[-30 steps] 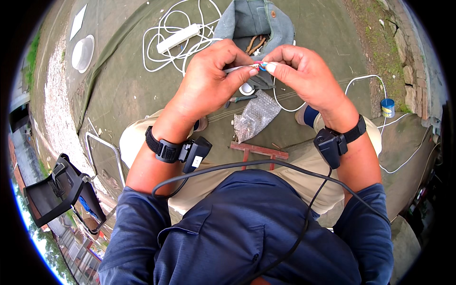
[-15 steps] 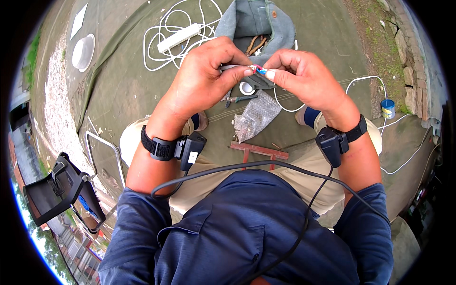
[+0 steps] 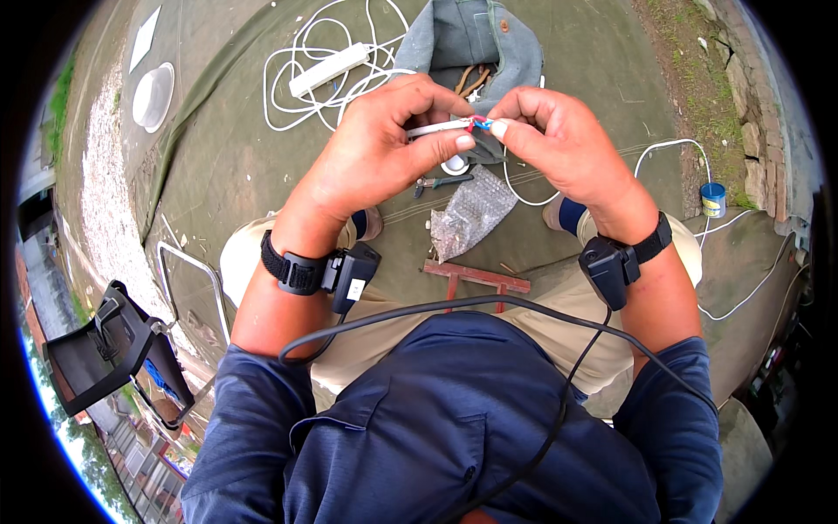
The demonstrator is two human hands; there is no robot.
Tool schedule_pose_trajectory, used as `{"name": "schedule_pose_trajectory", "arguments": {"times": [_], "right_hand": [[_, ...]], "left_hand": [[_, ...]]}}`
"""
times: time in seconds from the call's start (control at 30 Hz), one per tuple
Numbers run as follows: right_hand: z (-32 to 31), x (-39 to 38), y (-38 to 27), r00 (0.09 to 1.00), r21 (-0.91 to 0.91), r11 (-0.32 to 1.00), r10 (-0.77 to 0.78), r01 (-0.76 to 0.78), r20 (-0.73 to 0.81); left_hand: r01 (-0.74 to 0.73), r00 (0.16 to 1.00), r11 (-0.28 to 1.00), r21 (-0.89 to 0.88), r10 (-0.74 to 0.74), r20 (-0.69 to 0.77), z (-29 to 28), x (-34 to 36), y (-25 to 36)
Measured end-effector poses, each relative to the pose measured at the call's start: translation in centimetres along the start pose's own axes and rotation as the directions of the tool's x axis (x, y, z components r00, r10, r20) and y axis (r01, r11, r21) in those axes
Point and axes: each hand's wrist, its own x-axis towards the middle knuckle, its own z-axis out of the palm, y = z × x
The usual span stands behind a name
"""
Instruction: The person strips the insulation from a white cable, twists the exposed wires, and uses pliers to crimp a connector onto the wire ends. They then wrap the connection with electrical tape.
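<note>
My left hand [image 3: 371, 144] is closed around a white cable [image 3: 441, 127], with the thumb below it and the fingers above and behind. Red and blue wires [image 3: 480, 124] come out of the cable's stripped end. My right hand [image 3: 563, 144] pinches these wires between thumb and forefinger, so their tips are hidden. Just beyond both hands sits a grey-green canvas bag [image 3: 515, 61] with orange-handled pliers [image 3: 474, 83] in its mouth. Under my left hand lie a roll of white tape [image 3: 456, 164], partly covered, and dark-handled pliers [image 3: 443, 182].
A white power strip [image 3: 330, 70] lies amid its coiled cord at the upper left. Bubble wrap [image 3: 476, 210] and a red stand [image 3: 478, 277] are between my feet. A blue can [image 3: 713, 199] stands at right, a black mesh chair [image 3: 113, 349] at left. A black lead [image 3: 489, 300] crosses my lap.
My left thumb has dropped away from the forefinger, showing more of the white cable and the red wire. My right hand keeps its pinch on the wires, barely shifted.
</note>
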Motion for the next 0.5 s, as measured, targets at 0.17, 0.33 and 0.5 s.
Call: {"name": "schedule_pose_trajectory", "arguments": {"times": [0.17,0.33,0.5], "right_hand": [[-0.13,-0.09,-0.09,1.0,-0.002,1.0,-0.005,0.005,0.02],[-0.12,-0.06,-0.28,1.0,-0.017,1.0,0.003,-0.003,0.023],[-0.25,-0.07,-0.27,0.999,-0.026,1.0,-0.001,0.002,0.034]], "left_hand": [[0.004,1.0,1.0,-0.008,-0.004,0.02,0.15,0.02,0.28],[-0.033,0.999,0.999,0.031,0.032,0.019,0.01,0.13,0.12],[-0.089,0.996,0.994,0.06,0.087,0.032,-0.08,0.24,0.06]]}}
